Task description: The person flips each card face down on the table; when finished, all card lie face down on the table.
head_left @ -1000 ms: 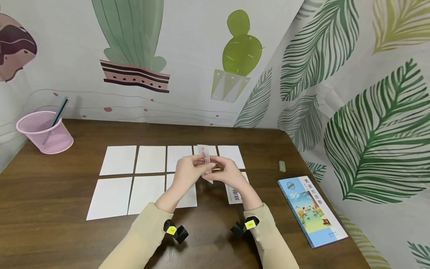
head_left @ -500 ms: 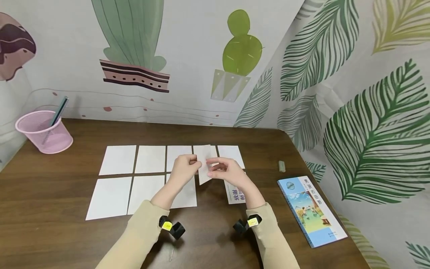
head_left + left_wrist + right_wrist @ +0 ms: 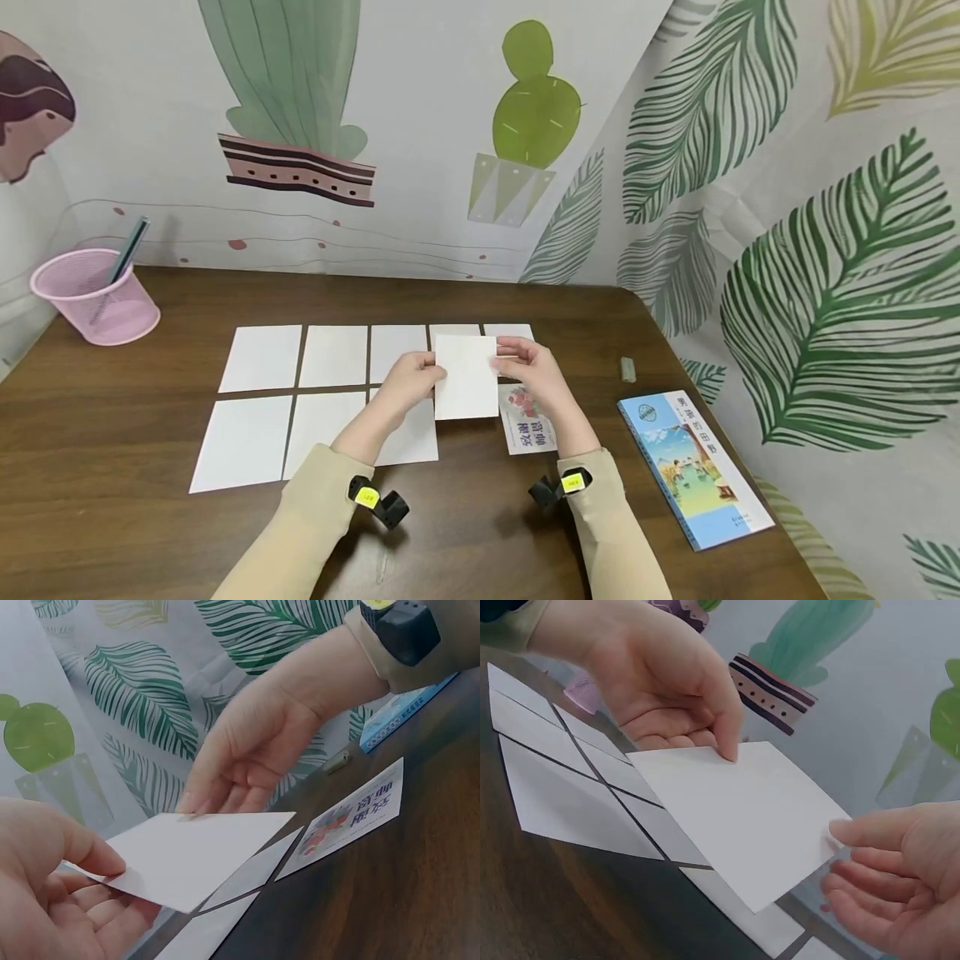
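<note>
My left hand [image 3: 408, 387]: I pinch the left edge of the white card [image 3: 466, 377] with my thumb on top and my other fingers [image 3: 82, 900] curled under it.
My right hand [image 3: 534, 375]: my thumb and fingers [image 3: 870, 832] nip the right edge of the same card — the rest of those fingers are bent loosely under it.
White card: it is blank on the side I see, held flat and a little above the worktop [image 3: 150, 533], between my two hands.
Where the card is: it hangs over the gap in the bottom row of cards, just left of the picture card [image 3: 527, 419].
Picture card: it lies face up on the worktop, with red flowers and blue writing on it, close below my right hand.
Blank cards [image 3: 262, 358]: they lie face down in two rows on the worktop — side by side with thin gaps between them.
Book [image 3: 693, 469]: it has a blue cover with a picture and lies near the right edge of the worktop, well apart from the cards.
Small grey thing [image 3: 627, 369]: it sits on the worktop between the cards and the wall. It is too small for me to tell what it is.
Pink cup [image 3: 93, 296]: it stands in the far left corner with a pen [image 3: 127, 250] leaning in it.
My sleeves [image 3: 300, 542]: they are tan, and each wrist has a little black camera with a yellow tag.
</note>
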The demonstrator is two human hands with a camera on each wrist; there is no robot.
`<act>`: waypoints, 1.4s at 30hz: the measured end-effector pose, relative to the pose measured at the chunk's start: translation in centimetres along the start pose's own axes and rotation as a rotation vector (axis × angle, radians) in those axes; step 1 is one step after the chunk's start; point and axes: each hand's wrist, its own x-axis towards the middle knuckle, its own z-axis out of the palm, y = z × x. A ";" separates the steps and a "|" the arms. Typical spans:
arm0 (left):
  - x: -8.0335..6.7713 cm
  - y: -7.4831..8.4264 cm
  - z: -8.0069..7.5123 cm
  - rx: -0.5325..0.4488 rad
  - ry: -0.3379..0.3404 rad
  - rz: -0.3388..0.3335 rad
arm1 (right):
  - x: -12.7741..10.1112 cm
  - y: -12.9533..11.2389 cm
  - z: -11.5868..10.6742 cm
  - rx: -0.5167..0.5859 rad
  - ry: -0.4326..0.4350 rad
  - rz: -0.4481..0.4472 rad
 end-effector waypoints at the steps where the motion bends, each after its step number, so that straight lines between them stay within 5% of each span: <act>1: 0.0 0.0 0.0 0.005 -0.019 -0.004 | 0.1 0.2 0.0 0.003 -0.011 0.023; 10: 0.2 -1.0 0.2 0.032 -0.098 -0.038 | 0.6 1.2 -0.2 0.004 -0.067 0.131; 21: 1.1 -2.2 0.1 0.281 0.032 0.011 | 0.4 1.6 -0.2 -0.145 -0.196 0.193; 26: 1.2 -2.6 0.5 0.393 0.065 0.057 | 0.5 1.9 0.0 -0.185 -0.176 0.188; 36: 0.9 -2.8 1.2 0.471 0.088 0.119 | 0.4 1.9 0.5 -0.431 -0.084 0.182; 42: 0.7 -2.6 1.3 0.539 0.105 0.128 | 0.4 1.6 0.7 -0.491 -0.061 0.176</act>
